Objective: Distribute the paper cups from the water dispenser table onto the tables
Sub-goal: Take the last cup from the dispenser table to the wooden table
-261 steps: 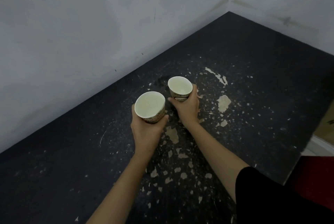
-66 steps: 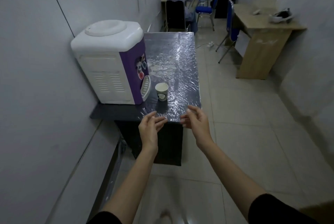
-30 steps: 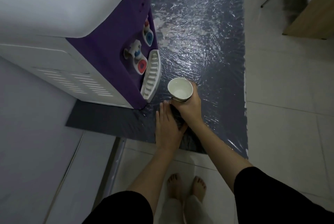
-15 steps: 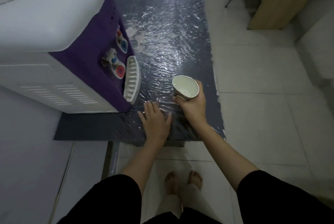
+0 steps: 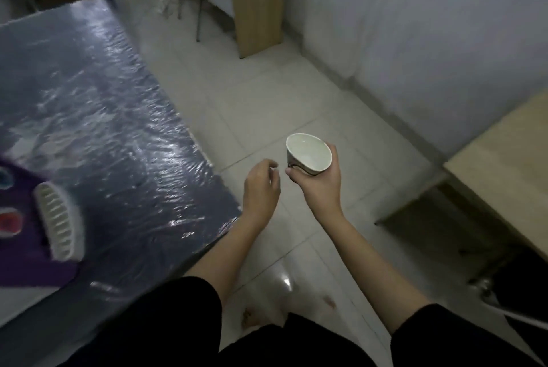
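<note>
The right hand (image 5: pixel 321 185) holds a paper cup (image 5: pixel 308 154) by its lower wall, out over the tiled floor (image 5: pixel 267 105) and clear of the near corner of the foil-wrapped dispenser table (image 5: pixel 103 135). The cup leans, mouth tipped toward the person, and looks empty. The left hand (image 5: pixel 261 188) hangs beside it, loosely curled, holding nothing. A wooden desk (image 5: pixel 504 159) stands off to the right, probably the next stop. With only fingertips around a thin, tilted cup, a hurried turn could crush it or let it slip to the floor.
</note>
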